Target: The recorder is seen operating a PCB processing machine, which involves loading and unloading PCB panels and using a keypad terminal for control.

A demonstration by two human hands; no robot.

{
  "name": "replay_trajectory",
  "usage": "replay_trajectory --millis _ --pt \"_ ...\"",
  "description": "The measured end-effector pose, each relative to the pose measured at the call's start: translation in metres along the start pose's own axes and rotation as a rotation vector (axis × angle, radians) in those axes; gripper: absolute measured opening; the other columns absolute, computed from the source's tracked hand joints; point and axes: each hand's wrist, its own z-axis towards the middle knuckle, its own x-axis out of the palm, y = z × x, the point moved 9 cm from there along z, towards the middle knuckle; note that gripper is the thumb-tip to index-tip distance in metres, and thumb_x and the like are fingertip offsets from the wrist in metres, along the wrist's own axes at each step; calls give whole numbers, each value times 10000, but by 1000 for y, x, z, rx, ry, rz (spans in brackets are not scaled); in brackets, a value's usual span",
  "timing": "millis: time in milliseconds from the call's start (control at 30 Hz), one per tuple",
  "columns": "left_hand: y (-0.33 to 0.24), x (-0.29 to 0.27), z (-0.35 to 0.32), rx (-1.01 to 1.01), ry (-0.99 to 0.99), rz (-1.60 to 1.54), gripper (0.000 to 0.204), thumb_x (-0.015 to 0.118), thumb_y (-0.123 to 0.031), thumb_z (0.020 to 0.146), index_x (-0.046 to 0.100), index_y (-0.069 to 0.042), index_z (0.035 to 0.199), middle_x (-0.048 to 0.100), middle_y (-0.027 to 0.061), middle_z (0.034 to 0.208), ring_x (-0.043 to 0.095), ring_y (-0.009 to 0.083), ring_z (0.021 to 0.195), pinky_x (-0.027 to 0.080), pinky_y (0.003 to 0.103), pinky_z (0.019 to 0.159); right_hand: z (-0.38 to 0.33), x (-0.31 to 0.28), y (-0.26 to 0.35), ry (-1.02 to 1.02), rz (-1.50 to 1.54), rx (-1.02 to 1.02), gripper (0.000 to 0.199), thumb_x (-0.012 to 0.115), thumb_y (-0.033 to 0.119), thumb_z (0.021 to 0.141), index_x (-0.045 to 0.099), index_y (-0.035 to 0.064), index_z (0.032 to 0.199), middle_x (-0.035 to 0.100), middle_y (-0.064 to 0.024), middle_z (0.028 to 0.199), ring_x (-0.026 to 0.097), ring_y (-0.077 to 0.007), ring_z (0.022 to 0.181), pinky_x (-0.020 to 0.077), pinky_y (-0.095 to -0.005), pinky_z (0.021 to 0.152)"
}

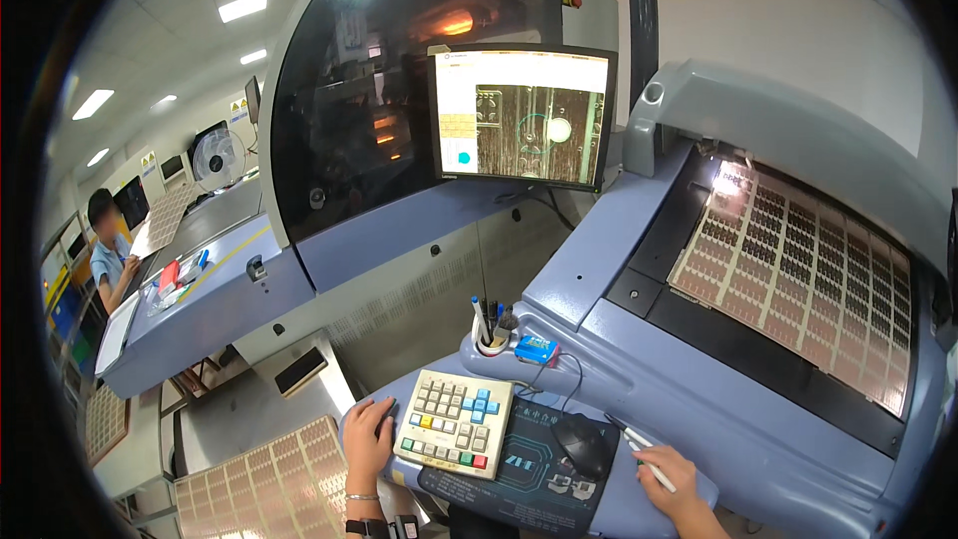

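Observation:
My left hand (369, 441) rests at the left edge of a cream keypad (454, 423) with coloured keys, its fingers loosely spread and holding nothing. A metal bracelet and a dark wristband sit on that wrist. My right hand (669, 481) is closed around a slim white pen (639, 453), whose tip points up and left past the black mouse (584, 445). Keypad and mouse lie on a dark printed mouse pad (529, 454). Behind the keypad, a monitor (524, 120) displays a magnified grainy view with a bright round spot.
A patterned copper-toned panel (798, 279) lies on the machine bed at right. Another panel (269, 484) lies lower left, near a black phone-like slab (300, 371). A pen cup (491, 334) and blue box (536, 349) stand behind the keypad. Far left, a person (110, 255) handles a panel.

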Motion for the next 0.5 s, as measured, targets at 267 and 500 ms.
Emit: replay_trajectory --millis 267,500 --pt "0 1 -1 4 6 16 311 661 -71 844 727 -109 1145 719 84 1135 607 331 1153 471 428 995 1 -3 5 -16 -29 -21 170 714 16 815 736 39 982 724 -123 920 722 -253 787 587 -331 654" --pt "3 1 -2 -26 1 18 300 663 -76 838 737 -121 1126 721 77 1123 606 318 1151 467 421 997 -2 -4 2 -9 -5 0 171 671 24 869 727 50 1028 728 -116 918 723 -220 728 582 -316 616"
